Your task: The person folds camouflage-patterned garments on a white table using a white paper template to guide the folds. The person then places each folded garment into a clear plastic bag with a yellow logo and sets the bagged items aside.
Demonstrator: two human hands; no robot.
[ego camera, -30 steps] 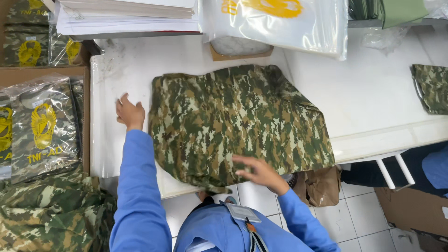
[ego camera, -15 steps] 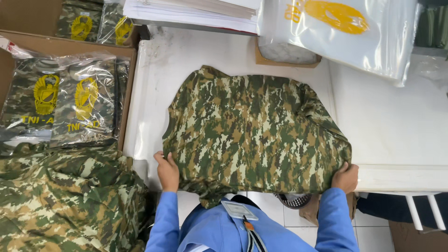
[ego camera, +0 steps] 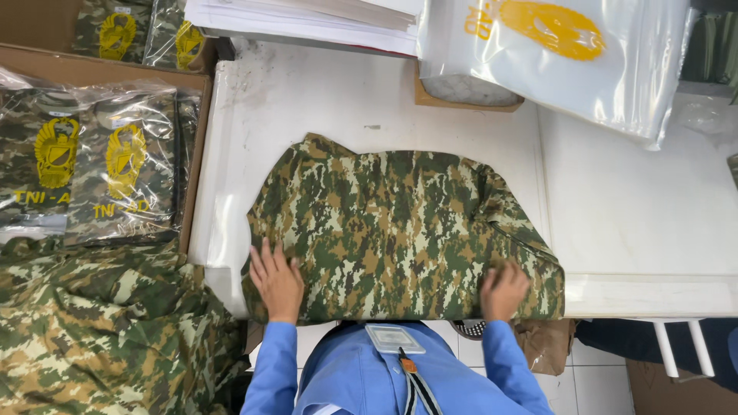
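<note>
Both hands are down flat on the camouflage garment point(ego camera: 400, 230), a soft woven piece in a green, tan and brown digital pattern, folded into a rough rectangle with a rumpled top edge. It lies on the white counter point(ego camera: 307, 100), its near edge right at the counter's front lip. The left hand point(ego camera: 277, 280) presses on the lower left corner, fingers point(ego camera: 265, 253) spread wide and flat on the cloth, gripping nothing. The right hand point(ego camera: 503, 288) sits on the lower right part, slightly blurred, fingers loosely open on the fabric and not closed around it. Blue sleeves point(ego camera: 269, 361) run back toward the camera.

Off to the left, an open brown cardboard box point(ego camera: 192, 154) holds glossy clear plastic packs point(ego camera: 84, 161), each with a folded camouflage piece inside and a yellow emblem on the front. Below the box, a loose heap of camouflage cloth point(ego camera: 100, 330) in a larger, blotchier pattern lies crumpled.

At the far edge of the counter there is a stack of white paper sheets point(ego camera: 307, 15), and beside it a big translucent plastic bag point(ego camera: 569, 54) with a yellow print, shiny and creased, draped over a small cardboard tray point(ego camera: 461, 100). A crumpled brown paper bag point(ego camera: 546, 346) sits under the counter's front edge, over a white tiled floor point(ego camera: 600, 369).
</note>
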